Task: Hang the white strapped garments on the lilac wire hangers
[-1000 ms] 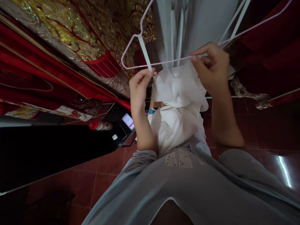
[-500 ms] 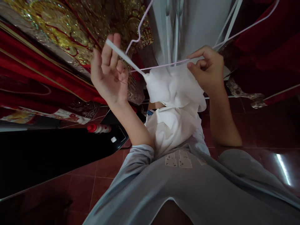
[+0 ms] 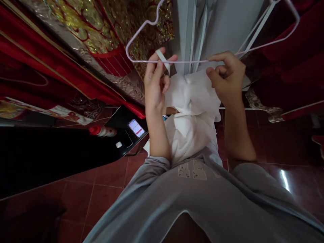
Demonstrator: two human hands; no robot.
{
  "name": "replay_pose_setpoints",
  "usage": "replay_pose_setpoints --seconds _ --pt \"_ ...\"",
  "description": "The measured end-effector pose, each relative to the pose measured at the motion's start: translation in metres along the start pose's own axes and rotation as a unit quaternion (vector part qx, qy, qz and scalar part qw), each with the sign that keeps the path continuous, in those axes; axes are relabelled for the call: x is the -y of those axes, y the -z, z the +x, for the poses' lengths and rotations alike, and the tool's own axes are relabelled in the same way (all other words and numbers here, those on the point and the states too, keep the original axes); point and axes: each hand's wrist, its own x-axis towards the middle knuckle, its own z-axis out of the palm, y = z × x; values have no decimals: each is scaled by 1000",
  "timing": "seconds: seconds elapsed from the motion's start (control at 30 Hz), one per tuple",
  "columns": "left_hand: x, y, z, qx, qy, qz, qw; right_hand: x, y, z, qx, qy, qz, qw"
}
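A pale pink wire hanger (image 3: 186,62) is held up in front of me, its lower bar running level between my hands. With bent fingers, my left hand (image 3: 155,84) holds a thin white strap (image 3: 163,59) that crosses the bar near the hanger's left end. My right hand (image 3: 229,77) grips the bar on the right, index finger laid along it and the other fingers curled. Below the bar, white cloth (image 3: 192,96), thin and crumpled, hangs down to my lap. Where the strap joins the cloth is partly hidden behind my left fingers.
Red and gold sequined garments (image 3: 111,37) hang at left, dark red cloth (image 3: 283,74) at right. On the black table (image 3: 63,158) are a red-capped bottle (image 3: 103,131), a lit phone (image 3: 137,128) and a small white case (image 3: 118,144). A grey panel (image 3: 227,27) stands ahead.
My left hand has moved right with the strap, from beside the cloth to the hanger's bar. The hanger's left end now shows fully. My right hand has barely moved.
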Motion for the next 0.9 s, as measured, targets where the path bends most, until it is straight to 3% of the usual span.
replay_pose_setpoints --seconds 0.13,0.3,0.4,0.57,0.73,0.83,0.9 --pt "7 -7 2 0 -49 34 998 -2 14 2 -8 40 -11 999" --pt "14 0 7 39 -98 41 994 -28 55 16 -187 92 -25 978" --pt "16 0 8 44 -100 30 994 -30 70 24 -160 75 -67 982" --pt "11 -5 3 18 -70 11 997 0 65 30 -81 32 -70 994" --pt "9 -1 4 23 -70 19 997 21 59 58 -82 32 104 991" --pt "10 3 6 22 -70 35 997 15 62 84 -101 69 132 984" --pt "10 3 6 16 -71 36 997 4 68 96 -136 48 134 980"
